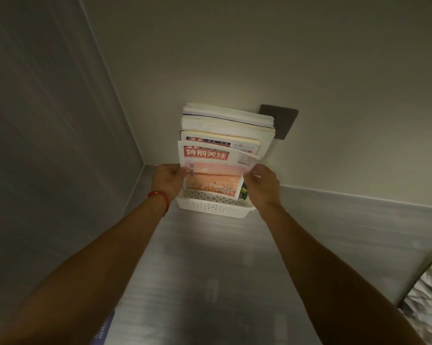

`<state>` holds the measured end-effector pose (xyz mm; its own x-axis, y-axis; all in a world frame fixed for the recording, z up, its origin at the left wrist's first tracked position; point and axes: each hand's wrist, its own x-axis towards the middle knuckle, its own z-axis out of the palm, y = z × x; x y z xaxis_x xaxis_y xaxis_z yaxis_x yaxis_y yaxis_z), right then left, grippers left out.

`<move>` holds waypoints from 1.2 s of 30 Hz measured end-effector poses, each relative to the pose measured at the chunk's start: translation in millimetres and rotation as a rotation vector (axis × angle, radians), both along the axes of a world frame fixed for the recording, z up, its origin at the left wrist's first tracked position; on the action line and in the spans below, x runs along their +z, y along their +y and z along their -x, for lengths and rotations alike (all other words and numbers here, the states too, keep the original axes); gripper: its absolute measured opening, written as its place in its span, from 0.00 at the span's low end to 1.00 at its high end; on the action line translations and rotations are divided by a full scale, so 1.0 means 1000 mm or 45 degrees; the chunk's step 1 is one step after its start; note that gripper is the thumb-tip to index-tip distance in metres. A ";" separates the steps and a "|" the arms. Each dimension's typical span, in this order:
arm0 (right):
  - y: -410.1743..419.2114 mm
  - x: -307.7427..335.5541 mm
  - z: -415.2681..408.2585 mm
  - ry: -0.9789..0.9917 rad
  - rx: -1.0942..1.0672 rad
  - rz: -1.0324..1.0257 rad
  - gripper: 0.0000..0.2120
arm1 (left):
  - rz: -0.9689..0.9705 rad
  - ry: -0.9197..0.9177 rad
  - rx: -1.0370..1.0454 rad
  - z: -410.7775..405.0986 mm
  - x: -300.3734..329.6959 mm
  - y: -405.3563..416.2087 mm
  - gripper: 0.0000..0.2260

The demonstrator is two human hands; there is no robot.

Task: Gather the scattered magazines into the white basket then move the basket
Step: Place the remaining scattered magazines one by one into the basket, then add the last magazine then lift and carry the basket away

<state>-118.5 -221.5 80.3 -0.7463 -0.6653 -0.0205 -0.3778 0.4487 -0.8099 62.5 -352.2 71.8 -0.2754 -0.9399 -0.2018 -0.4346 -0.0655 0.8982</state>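
Note:
A white perforated basket (pixel 213 209) sits on the grey floor in the corner of two walls. Several magazines stand upright in it, leaning back against the far wall (pixel 224 123). The front magazine (pixel 213 170) has a red-and-white title block and a pink-orange cover. My left hand (pixel 167 179), with a red cord round the wrist, grips the left edge of that magazine. My right hand (pixel 261 181) pinches its right edge, where the page curls. The magazine's lower end stands inside the basket.
A dark grey square plate (pixel 283 120) is fixed to the wall behind the stack. A shiny silver sheet (pixel 426 302) lies at the lower right. Something with a blue printed edge (pixel 105 329) peeks out under my left forearm. Grey skirting runs along both walls.

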 end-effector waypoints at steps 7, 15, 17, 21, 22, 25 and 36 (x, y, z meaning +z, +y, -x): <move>0.038 -0.006 0.011 -0.224 0.010 0.079 0.11 | -0.136 0.167 -0.017 0.001 0.004 0.018 0.11; 0.197 -0.039 0.071 -0.159 -0.086 -0.024 0.13 | 0.013 0.175 -0.013 0.013 -0.019 0.131 0.15; 0.254 -0.046 0.090 -0.061 -0.158 -0.155 0.12 | 0.128 0.002 -0.212 0.029 -0.033 0.178 0.14; 0.361 -0.062 0.138 0.012 -0.372 -0.458 0.13 | 0.179 -0.247 -0.650 0.074 -0.053 0.274 0.18; 0.386 -0.065 0.152 -0.003 -0.421 -0.552 0.14 | 0.168 -0.286 -0.768 0.086 -0.057 0.295 0.19; 0.447 -0.078 0.186 -0.027 -0.530 -0.832 0.18 | 0.189 -0.428 -1.106 0.114 -0.072 0.348 0.23; 0.498 -0.103 0.207 -0.277 -0.978 -0.864 0.40 | 0.263 -1.122 -1.515 0.125 -0.110 0.400 0.32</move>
